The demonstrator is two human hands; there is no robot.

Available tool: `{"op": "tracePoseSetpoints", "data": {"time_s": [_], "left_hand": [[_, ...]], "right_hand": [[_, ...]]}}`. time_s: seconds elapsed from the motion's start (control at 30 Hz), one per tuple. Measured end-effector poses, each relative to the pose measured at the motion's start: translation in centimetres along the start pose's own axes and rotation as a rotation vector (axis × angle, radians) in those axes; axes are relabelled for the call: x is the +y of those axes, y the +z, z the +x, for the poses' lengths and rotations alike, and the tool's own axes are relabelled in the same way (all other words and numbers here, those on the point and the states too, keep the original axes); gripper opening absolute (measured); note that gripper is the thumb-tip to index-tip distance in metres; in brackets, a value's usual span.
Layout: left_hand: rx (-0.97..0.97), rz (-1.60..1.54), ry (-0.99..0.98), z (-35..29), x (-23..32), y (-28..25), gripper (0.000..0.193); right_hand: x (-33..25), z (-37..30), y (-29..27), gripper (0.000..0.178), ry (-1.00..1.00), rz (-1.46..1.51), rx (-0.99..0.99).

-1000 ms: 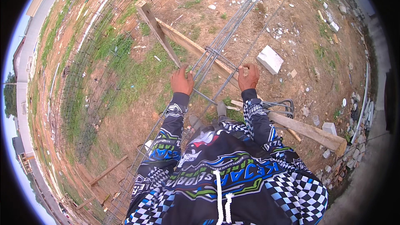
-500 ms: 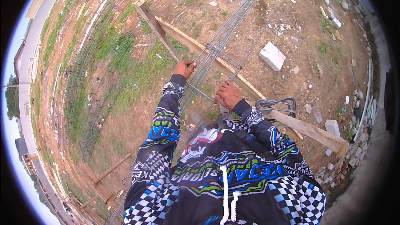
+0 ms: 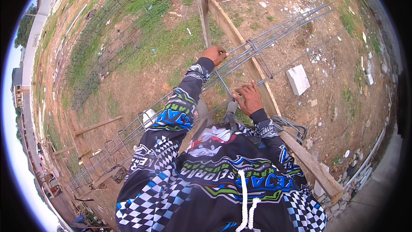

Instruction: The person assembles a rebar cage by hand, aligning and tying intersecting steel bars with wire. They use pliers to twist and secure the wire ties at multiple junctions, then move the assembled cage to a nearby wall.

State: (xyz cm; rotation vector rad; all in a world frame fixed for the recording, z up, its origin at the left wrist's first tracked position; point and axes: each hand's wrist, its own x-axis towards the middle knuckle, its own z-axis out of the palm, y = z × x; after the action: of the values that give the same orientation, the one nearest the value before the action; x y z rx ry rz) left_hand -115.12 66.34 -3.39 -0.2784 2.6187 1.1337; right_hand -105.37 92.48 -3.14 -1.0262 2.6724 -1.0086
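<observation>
A long cage of grey steel rods point(image 3: 296, 25) runs diagonally from the upper right, under my left arm, to the lower left. Square steel stirrups point(image 3: 260, 57) cross it. My left hand point(image 3: 214, 55) is closed at the upper rods, fingertips pinched by the outermost one. Lower down on the near side, my right hand point(image 3: 249, 98) bends its fingers over the single lower rod point(image 3: 296, 63), thumb close to the end of another stirrup point(image 3: 223, 82). That stirrup spans the gap between my hands. The right palm's underside is hidden.
A wooden plank point(image 3: 234, 28) supports the cage, with an upright post point(image 3: 201, 11) at its far end. Near my right forearm lie bent steel stirrups point(image 3: 292, 129) and a timber point(image 3: 311, 163). A white block point(image 3: 298, 80) sits right; wire mesh point(image 3: 116, 43) covers grass left.
The view has turned, so the cage appears swung rightward. Both hands stay at the rods, and the right fingers look a little more spread.
</observation>
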Motion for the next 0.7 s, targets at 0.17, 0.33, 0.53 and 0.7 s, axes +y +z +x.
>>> {"op": "tracePoseSetpoints", "data": {"time_s": [0.17,0.33,0.53,0.7], "left_hand": [[0.459,-0.253,-0.04,-9.2,-3.9,-5.2,0.046],[0.931,-0.497,-0.261,-26.3,-11.8,-7.3,0.032],[1.536,-0.403,-0.423,-43.0,-16.1,-2.2,0.027],[1.485,-0.606,-0.662,-52.4,-17.6,7.2,0.026]], "right_hand": [[0.2,0.2,0.1,0.037,-0.021,0.021,0.031],[-0.1,0.2,-0.1,0.043,-0.071,-0.038,-0.041],[-3.2,-0.3,-0.9,0.035,0.055,0.012,0.188],[-7.4,-1.3,2.5,0.038,0.006,0.159,0.03]]}}
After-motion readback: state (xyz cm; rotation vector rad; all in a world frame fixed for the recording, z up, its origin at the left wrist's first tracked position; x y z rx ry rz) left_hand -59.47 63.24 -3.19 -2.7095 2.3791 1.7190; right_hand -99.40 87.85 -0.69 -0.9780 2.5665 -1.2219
